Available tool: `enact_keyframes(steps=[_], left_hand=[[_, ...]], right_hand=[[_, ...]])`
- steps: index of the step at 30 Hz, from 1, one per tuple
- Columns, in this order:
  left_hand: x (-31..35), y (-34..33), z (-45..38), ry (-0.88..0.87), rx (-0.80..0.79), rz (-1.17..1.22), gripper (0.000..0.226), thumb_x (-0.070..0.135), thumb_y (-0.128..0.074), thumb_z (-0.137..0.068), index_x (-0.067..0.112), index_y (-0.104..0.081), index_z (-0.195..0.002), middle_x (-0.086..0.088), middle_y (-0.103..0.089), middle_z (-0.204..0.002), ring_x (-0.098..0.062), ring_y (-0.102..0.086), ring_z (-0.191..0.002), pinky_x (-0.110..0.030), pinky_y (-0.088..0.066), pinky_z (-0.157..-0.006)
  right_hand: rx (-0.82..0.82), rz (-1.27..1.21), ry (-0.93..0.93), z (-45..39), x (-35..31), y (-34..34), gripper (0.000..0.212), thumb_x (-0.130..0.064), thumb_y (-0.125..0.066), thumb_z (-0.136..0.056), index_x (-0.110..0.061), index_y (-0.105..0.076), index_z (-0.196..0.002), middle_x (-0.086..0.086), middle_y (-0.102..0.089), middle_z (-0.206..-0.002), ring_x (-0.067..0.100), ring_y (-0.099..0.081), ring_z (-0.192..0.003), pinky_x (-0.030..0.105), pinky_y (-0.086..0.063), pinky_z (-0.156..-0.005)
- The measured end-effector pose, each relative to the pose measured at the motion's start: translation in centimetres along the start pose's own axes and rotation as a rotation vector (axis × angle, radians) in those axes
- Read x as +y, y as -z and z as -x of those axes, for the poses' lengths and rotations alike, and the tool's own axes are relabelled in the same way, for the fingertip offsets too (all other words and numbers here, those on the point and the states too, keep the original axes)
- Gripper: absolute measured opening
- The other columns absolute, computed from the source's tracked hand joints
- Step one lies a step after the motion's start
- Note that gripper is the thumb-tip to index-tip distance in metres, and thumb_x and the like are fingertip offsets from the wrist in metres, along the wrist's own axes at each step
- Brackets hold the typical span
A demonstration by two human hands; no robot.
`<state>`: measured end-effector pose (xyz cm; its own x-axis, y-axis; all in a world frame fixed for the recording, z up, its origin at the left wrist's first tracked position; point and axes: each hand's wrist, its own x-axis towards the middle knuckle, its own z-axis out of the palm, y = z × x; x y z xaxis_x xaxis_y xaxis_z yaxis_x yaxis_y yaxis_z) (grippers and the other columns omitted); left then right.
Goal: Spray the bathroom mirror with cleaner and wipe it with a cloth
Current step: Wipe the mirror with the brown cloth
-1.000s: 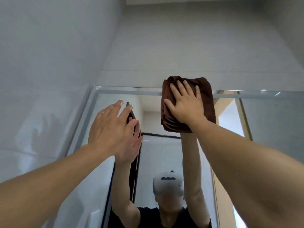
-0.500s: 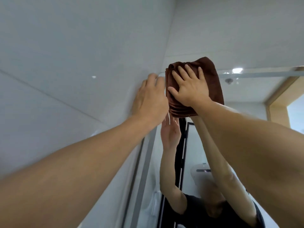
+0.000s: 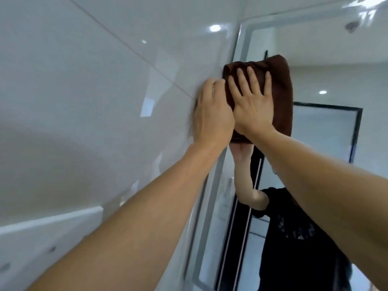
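Observation:
A folded brown cloth [image 3: 281,89] is pressed flat against the bathroom mirror [image 3: 327,143] close to its left edge. My right hand [image 3: 252,103] lies on the cloth with fingers spread, holding it to the glass. My left hand [image 3: 212,114] rests on the white wall tile just left of the mirror's frame, fingers curled, its knuckles touching the cloth's left side. The mirror reflects both raised arms and a person in a black shirt. No spray bottle is in view.
Glossy white wall tiles [image 3: 94,101] fill the left half of the view. The mirror's pale frame [image 3: 212,196] runs down the middle. A black-framed glass door [image 3: 354,131] and ceiling lights show as reflections.
The cloth and my right hand have slid down along the mirror's left edge from the top corner. My left hand moved from the glass onto the wall tile beside the frame.

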<state>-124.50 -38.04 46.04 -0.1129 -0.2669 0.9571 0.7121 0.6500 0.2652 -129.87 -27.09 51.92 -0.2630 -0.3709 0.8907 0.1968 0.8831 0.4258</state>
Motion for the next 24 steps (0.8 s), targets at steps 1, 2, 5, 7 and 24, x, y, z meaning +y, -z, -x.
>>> enact_keyframes(steps=[1, 2, 5, 7, 24], left_hand=[[-0.3, 0.0, 1.8, 0.035, 0.008, 0.049, 0.042, -0.002, -0.045, -0.094, 0.003, -0.052, -0.134, -0.009, -0.050, -0.138, -0.021, -0.051, -0.124, -0.027, -0.042, -0.106], [-0.6, 0.1, 3.6, 0.086, 0.018, 0.104, 0.041, -0.004, -0.043, -0.093, 0.003, -0.054, -0.132, -0.009, -0.051, -0.136, -0.020, -0.051, -0.123, -0.021, -0.041, -0.104], [-1.8, 0.9, 9.5, 0.298, 0.021, 0.309, 0.046, -0.008, -0.038, -0.089, 0.003, -0.057, -0.129, -0.007, -0.056, -0.130, -0.015, -0.054, -0.122, -0.019, -0.041, -0.106], [-2.7, 1.6, 13.5, 0.409, 0.017, 0.437, 0.045, -0.007, -0.035, -0.092, 0.005, -0.057, -0.129, -0.005, -0.059, -0.129, -0.011, -0.056, -0.122, -0.029, -0.045, -0.108], [-5.0, 5.1, 27.8, 0.512, -0.124, 0.420, 0.043, 0.014, -0.034, -0.096, 0.016, -0.058, -0.131, 0.014, -0.060, -0.126, 0.004, -0.054, -0.121, -0.018, -0.041, -0.104]], right_hand=[[0.001, -0.021, 0.004, 1.6, -0.7, -0.3, 0.076, -0.057, -0.007, -0.093, -0.018, -0.017, -0.158, 0.009, -0.013, -0.166, 0.029, -0.002, -0.154, 0.060, -0.002, -0.121], [0.001, -0.042, 0.008, 3.1, -1.3, -0.6, 0.074, -0.056, -0.014, -0.095, -0.017, -0.019, -0.158, 0.010, -0.015, -0.166, 0.029, -0.004, -0.154, 0.060, -0.002, -0.121], [-0.019, -0.102, 0.006, 7.5, -3.3, -1.1, 0.072, -0.054, -0.033, -0.097, -0.014, -0.025, -0.156, 0.012, -0.019, -0.165, 0.031, -0.007, -0.154, 0.061, -0.005, -0.120], [-0.016, -0.124, -0.006, 10.4, -4.7, -1.8, 0.073, -0.053, -0.036, -0.096, -0.014, -0.024, -0.156, 0.012, -0.018, -0.165, 0.030, -0.007, -0.154, 0.061, -0.006, -0.120], [-0.066, -0.244, -0.076, 34.3, -16.5, -6.7, 0.066, -0.042, -0.046, -0.100, -0.018, -0.024, -0.157, 0.005, -0.020, -0.165, 0.023, -0.010, -0.154, 0.052, -0.003, -0.124]])
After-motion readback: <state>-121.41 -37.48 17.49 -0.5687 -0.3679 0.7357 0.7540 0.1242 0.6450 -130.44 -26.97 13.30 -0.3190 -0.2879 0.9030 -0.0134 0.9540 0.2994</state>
